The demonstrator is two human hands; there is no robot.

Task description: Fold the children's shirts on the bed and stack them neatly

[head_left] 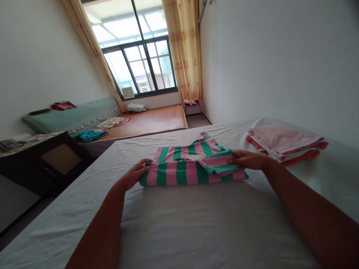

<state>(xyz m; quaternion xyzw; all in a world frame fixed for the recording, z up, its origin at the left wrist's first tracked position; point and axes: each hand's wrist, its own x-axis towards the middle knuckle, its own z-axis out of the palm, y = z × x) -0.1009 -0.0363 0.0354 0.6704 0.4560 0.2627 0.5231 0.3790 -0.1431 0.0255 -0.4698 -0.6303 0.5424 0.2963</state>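
A pink and green striped shirt (pixel 176 173) lies partly folded on the white sheet in front of me, its near edge turned over toward the far side. My left hand (pixel 137 172) grips the left end of the fold, thumb on top. At the right end, my right hand (pixel 248 159) pinches a corner of the folded cloth between thumb and fingers. Part of the shirt's far side sticks up beyond the fold, near the middle right.
The sheet-covered bed (pixel 196 231) spreads under the shirt. A stack of folded clothes (pixel 286 142) sits at the right, by the wall. Farther off are a dark cabinet (pixel 50 164), a mat-covered bed (pixel 157 117), a teal cloth (pixel 89 135) and a small pink stool (pixel 193 104).
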